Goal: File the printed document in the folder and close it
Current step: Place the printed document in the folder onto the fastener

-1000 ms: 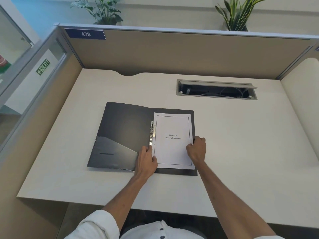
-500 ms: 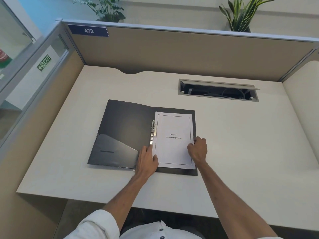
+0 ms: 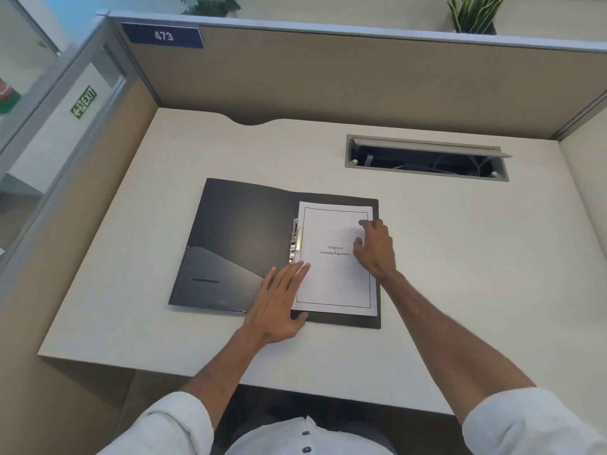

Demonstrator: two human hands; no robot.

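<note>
A black folder (image 3: 243, 231) lies open flat on the desk, with a pocket on its left flap and a metal clip (image 3: 294, 239) along the spine. The white printed document (image 3: 331, 280), titled "Chapter 6 Learning Experience", rests on the folder's right half beside the clip. My left hand (image 3: 281, 300) lies flat, fingers spread, across the spine at the document's lower left edge. My right hand (image 3: 376, 247) rests with fingers apart on the document's right edge, near its upper part. Neither hand grips anything.
The pale desk (image 3: 460, 257) is enclosed by beige partition walls (image 3: 328, 80). An open cable tray (image 3: 427, 159) is recessed at the back right. A number plate reading 473 (image 3: 163, 36) sits on the partition. Potted plants (image 3: 473, 11) stand behind it.
My right hand has moved up the document's right edge and spread its fingers. My left hand has flattened out with fingers extended over the spine. The view has shifted closer.
</note>
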